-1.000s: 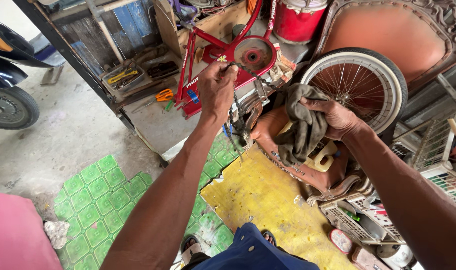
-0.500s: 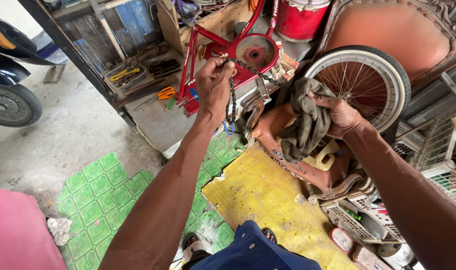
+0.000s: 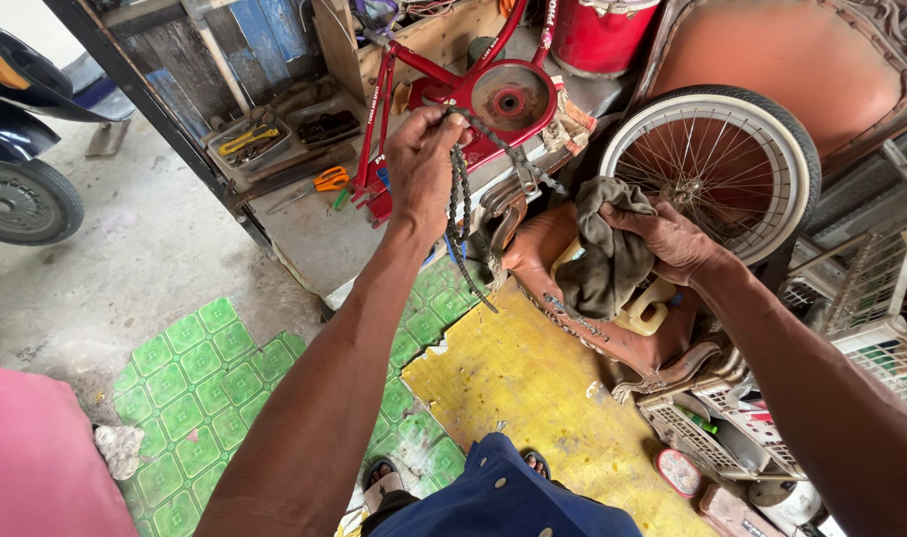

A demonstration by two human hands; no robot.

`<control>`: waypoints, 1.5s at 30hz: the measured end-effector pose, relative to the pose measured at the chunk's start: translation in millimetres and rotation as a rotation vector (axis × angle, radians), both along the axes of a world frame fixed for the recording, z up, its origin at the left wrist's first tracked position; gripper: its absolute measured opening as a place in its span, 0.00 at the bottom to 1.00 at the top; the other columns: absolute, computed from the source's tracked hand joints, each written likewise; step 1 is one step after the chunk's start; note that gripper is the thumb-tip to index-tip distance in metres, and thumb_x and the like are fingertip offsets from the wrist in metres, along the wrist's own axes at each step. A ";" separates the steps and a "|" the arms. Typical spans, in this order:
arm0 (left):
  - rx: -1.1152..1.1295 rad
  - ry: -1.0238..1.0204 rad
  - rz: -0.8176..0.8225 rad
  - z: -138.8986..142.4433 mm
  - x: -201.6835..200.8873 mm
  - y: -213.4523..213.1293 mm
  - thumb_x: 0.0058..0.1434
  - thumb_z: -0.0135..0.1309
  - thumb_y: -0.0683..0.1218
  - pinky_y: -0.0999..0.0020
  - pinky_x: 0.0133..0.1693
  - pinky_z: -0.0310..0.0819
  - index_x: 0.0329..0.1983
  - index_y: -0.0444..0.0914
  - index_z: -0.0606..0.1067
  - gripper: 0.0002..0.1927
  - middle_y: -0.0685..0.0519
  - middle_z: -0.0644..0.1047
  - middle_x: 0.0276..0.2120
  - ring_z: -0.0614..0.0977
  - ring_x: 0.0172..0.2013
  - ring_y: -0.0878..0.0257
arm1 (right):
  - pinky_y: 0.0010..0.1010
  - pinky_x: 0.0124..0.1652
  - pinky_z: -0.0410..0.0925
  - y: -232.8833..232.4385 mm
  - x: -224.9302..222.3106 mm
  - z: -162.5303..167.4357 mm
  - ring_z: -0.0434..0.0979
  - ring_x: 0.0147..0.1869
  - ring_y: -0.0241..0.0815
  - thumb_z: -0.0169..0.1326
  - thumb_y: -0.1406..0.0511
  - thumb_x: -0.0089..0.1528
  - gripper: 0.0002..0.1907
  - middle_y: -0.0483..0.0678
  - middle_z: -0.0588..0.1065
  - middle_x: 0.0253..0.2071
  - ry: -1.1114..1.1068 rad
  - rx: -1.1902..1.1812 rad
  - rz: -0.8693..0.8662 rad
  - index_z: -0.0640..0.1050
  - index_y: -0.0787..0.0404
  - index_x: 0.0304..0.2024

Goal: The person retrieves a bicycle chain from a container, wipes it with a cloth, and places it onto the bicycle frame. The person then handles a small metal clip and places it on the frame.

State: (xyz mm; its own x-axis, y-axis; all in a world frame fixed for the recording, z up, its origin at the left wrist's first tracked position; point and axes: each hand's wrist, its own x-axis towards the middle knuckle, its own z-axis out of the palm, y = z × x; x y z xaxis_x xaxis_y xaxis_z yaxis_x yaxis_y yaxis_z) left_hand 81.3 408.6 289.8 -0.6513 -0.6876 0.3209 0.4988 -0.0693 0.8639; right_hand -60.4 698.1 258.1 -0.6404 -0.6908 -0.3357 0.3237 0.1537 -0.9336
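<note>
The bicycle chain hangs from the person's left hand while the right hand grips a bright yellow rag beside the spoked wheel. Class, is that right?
Not quite. In the head view the rag in the right hand is dark grey-green, not bright yellow. The bicycle chain does hang from the left hand, and the spoked wheel is beside the rag.

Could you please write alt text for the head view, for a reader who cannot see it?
A person's left hand holds up a dangling bicycle chain while the right hand grips a dark rag. Behind stand a red bicycle frame and a spoked wheel.
</note>
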 end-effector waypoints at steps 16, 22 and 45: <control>-0.022 0.016 0.032 -2.2 -1.7 -16.8 0.66 0.56 0.39 0.71 0.40 0.77 0.41 0.32 0.79 0.05 0.52 0.81 0.31 0.81 0.33 0.67 | 0.41 0.55 0.77 -24.7 26.3 41.4 0.83 0.49 0.43 0.68 0.60 0.53 0.26 0.47 0.80 0.46 0.359 0.077 -0.163 0.76 0.61 0.51; -0.099 -0.021 0.072 -2.5 -1.7 -2.9 0.66 0.58 0.40 0.73 0.37 0.72 0.41 0.32 0.79 0.05 0.54 0.80 0.31 0.78 0.32 0.70 | 0.35 0.55 0.77 -100.5 59.4 58.2 0.81 0.50 0.35 0.71 0.60 0.54 0.24 0.44 0.81 0.47 0.667 -0.211 -0.103 0.78 0.60 0.50; -0.069 -0.164 0.042 -19.2 12.9 11.7 0.66 0.56 0.41 0.73 0.38 0.74 0.40 0.31 0.80 0.06 0.55 0.79 0.28 0.79 0.31 0.69 | 0.32 0.47 0.80 -97.4 37.2 23.0 0.84 0.41 0.36 0.61 0.74 0.57 0.10 0.45 0.82 0.40 0.260 -0.301 -0.308 0.81 0.61 0.41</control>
State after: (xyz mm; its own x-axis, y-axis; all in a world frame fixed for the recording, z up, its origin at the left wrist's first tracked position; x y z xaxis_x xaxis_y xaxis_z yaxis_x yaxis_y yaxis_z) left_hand 94.2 420.3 270.6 -0.6704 -0.6952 0.2595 0.3517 0.0103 0.9361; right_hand -23.2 600.8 281.1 -0.8656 -0.4985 0.0470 0.0624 -0.2005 -0.9777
